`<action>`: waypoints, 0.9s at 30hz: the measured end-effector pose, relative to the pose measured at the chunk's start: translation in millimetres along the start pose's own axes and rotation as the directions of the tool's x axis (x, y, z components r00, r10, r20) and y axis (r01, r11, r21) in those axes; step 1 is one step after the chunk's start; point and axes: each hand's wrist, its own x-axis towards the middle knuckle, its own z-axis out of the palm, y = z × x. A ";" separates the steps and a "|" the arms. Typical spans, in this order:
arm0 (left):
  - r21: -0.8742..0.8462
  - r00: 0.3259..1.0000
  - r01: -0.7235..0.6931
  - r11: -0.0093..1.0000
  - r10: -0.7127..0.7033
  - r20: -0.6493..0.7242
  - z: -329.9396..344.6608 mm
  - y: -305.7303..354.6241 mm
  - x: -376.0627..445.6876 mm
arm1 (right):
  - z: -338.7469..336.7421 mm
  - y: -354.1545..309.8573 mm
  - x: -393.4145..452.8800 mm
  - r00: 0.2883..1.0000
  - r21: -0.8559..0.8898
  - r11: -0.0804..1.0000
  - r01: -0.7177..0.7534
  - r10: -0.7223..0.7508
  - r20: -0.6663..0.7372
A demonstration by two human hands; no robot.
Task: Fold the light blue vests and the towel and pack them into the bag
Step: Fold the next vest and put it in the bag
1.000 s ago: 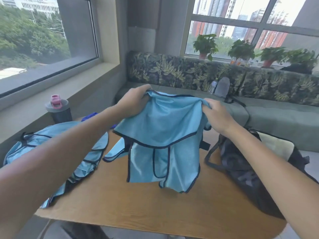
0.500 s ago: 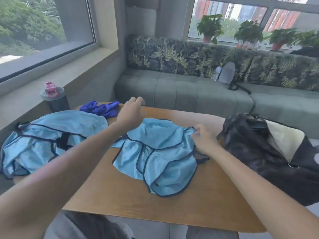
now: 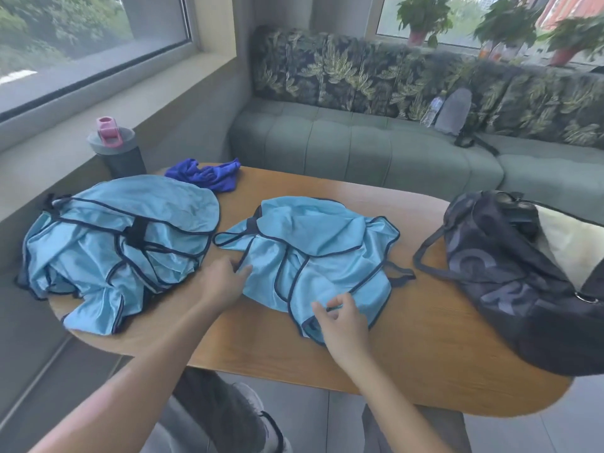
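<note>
Lying crumpled mid-table, a light blue vest (image 3: 313,253) is pinched at its left edge by the left hand (image 3: 225,282) and at its near hem by the right hand (image 3: 343,322). It is flanked by a vest pile (image 3: 121,243) and an open dark bag (image 3: 510,276), the bag cut off at the right edge. A bunched blue towel (image 3: 206,174) is seen beyond, beside a grey bottle (image 3: 117,148).

Legible markings: one item only. The dark bag (image 3: 510,276) at the right end of the bench (image 3: 425,348) carries large pale lettering printed across its near side panel. The characters are big but lie over creased, slumped fabric and are partly folded out of view; rounded shapes resembling a "C" or "G" and an "R" show, and no whole word or brand can be made out. No other text, label, number or sign can be read anywhere in view.
</note>
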 end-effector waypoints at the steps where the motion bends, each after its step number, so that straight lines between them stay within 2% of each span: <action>1: -0.017 1.000 -0.008 1.000 0.008 0.003 -1.2 2.7 -3.4 | 5.9 -0.7 -3.3 1.000 0.041 0.999 -0.008 0.008 0.005; 5: -0.132 0.999 -0.047 0.990 0.043 -0.032 -6.0 13.7 -23.3 | 23.7 -3.6 -13.5 1.000 0.192 0.981 -0.017 0.022 -0.022; 11: -0.286 0.991 -0.131 0.949 0.122 -0.049 -14.5 0.8 -52.3 | 13.7 -6.4 -9.6 0.996 0.233 0.972 0.034 -0.013 -0.089; 13: -0.347 0.988 -0.145 0.927 0.153 -0.003 -23.6 4.8 -62.1 | -5.4 -11.3 -6.0 0.997 0.324 0.946 0.002 0.023 -0.072; 16: -0.427 0.976 -0.166 0.889 0.210 0.057 -47.5 18.0 -69.7 | -45.9 -25.3 2.2 0.999 0.432 0.901 -0.039 0.025 0.037; 20: -0.581 0.951 -0.226 0.782 0.306 0.042 -95.5 61.2 -86.3 | -112.9 -61.6 -1.0 0.988 0.621 0.783 0.050 -0.129 0.083; 22: -0.693 0.925 -0.252 0.676 0.379 0.033 -122.2 84.9 -102.1 | -149.5 -78.4 -11.7 0.970 0.671 0.725 0.156 -0.239 0.033; 24: -0.819 0.914 -0.219 0.530 0.406 0.018 -135.2 90.7 -119.7 | -173.6 -73.3 -23.5 0.949 0.723 0.655 0.220 -0.315 -0.004; 25: -0.854 0.925 -0.162 0.495 0.377 0.043 -133.4 87.4 -126.5 | -176.8 -62.6 -28.3 0.947 0.729 0.649 0.216 -0.322 0.007; 27: -0.857 0.936 0.028 0.514 0.288 0.203 -117.6 73.2 -139.8 | -164.7 -26.4 -34.1 0.966 0.672 0.733 0.104 -0.237 0.108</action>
